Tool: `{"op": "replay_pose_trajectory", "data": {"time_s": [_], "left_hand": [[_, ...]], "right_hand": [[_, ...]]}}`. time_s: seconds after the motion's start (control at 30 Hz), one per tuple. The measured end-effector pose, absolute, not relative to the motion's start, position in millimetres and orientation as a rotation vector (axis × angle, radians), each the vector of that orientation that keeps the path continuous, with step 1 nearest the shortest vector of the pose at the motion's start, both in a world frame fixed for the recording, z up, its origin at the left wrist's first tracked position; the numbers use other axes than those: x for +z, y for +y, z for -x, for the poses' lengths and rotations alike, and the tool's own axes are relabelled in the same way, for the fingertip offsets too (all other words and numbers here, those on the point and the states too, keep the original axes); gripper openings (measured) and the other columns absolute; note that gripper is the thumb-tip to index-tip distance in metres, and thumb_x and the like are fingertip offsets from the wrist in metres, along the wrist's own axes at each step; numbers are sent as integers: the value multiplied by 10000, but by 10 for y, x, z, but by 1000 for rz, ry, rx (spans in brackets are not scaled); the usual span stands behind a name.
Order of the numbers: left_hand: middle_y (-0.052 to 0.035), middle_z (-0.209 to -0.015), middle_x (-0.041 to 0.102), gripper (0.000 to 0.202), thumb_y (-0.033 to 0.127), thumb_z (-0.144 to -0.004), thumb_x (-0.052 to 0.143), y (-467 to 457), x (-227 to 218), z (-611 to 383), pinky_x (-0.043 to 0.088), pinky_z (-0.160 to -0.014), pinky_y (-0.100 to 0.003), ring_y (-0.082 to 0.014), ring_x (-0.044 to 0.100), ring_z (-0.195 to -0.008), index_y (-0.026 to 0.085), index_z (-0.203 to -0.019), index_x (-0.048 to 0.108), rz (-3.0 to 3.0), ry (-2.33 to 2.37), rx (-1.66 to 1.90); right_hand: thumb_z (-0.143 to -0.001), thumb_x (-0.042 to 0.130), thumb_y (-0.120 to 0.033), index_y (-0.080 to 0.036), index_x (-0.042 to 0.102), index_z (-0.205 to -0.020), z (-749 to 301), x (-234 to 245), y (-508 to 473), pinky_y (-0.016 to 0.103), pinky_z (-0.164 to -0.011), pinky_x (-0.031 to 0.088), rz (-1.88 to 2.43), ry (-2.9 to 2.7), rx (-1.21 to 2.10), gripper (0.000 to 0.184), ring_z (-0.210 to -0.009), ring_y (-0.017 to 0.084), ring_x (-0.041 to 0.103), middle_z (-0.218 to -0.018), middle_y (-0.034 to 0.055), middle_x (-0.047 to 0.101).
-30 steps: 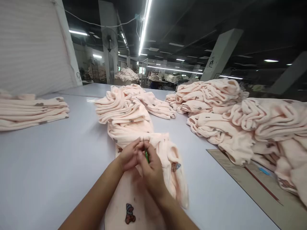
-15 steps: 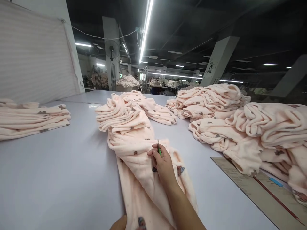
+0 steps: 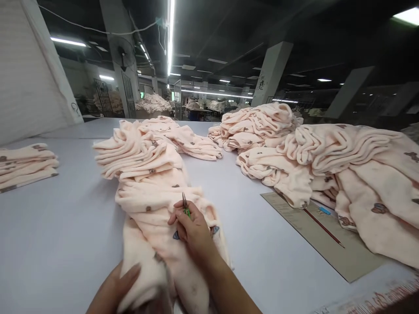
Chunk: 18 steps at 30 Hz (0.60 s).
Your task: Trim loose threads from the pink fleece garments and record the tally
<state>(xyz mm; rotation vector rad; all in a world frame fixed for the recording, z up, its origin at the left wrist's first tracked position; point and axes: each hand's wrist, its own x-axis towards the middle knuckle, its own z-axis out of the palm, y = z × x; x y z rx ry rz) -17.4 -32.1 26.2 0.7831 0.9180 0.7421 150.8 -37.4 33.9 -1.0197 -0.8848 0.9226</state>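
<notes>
A pale pink fleece garment (image 3: 153, 209) with small brown prints lies stretched toward me on the white table (image 3: 65, 226). My right hand (image 3: 193, 231) rests on its middle, fingers closed round small green-handled thread snips (image 3: 185, 206) that point away from me. My left hand (image 3: 113, 292) grips the garment's near end at the bottom of the view, fingers curled over the fabric. The garment's far end runs into a folded pile of the same pink pieces (image 3: 137, 150).
More heaps of pink garments lie at the right (image 3: 353, 165), at the back right (image 3: 258, 126) and at the back centre (image 3: 186, 139); a flat stack sits at the far left (image 3: 22, 168). A cardboard sheet (image 3: 314, 235) with a red pencil (image 3: 322, 226) lies right of my hands.
My hands, together over the garment a second ago, have parted. The left hand dropped to the near end and took hold of the fabric. The view has turned right.
</notes>
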Motion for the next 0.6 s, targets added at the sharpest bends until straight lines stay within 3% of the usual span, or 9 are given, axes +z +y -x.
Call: {"op": "replay_pose_trajectory", "data": {"time_s": [0.07,0.17,0.3,0.43,0.53,0.6], "left_hand": [[-60,-798,683,757,432,-574,757,-352,346,-73,489,-648,-322,-250,616,-724,151,-1228,500,-830,813,787],[-20,-720,641,646,384,-620,753,-330,370,-234,421,-555,-230,-139,530,-575,165,-1186,531,-993,675,850],[-22,-757,594,485,306,-707,704,-294,375,-162,387,-558,-205,-106,487,-586,188,-1150,545,-1081,532,840],[-57,-890,565,327,239,-765,622,-334,428,-39,422,-720,-264,-169,528,-806,170,-1071,532,-1124,439,789],[3,-741,488,94,131,-739,571,-373,425,49,381,-656,-221,-127,462,-716,162,-790,498,-1249,606,899],[27,-687,412,146,95,-730,542,-388,401,114,347,-615,-206,-109,403,-669,172,-691,425,-1345,752,1069]], "right_hand": [[-911,491,-361,-154,543,-1031,-1530,345,-435,197,-438,424,1023,-947,920,245,-476,52,496,-739,-36,573],[-856,569,-364,-163,551,-1032,-1546,340,-559,313,-658,483,1036,-1082,911,268,-713,127,584,-857,-3,594],[-778,652,-320,-234,556,-1042,-1545,281,-662,354,-899,392,1099,-1208,935,294,-1023,199,534,-1032,13,590],[-782,630,-321,-265,548,-1076,-1533,260,-683,312,-892,403,1153,-1315,959,310,-1029,201,539,-1069,20,597],[-805,588,-320,-249,583,-901,-1509,293,-697,247,-751,441,1190,-1401,903,119,-839,169,567,-880,-4,602],[-822,548,-339,-247,562,-805,-1473,314,-718,222,-657,436,1210,-1441,842,94,-726,150,547,-766,-24,568]]}}
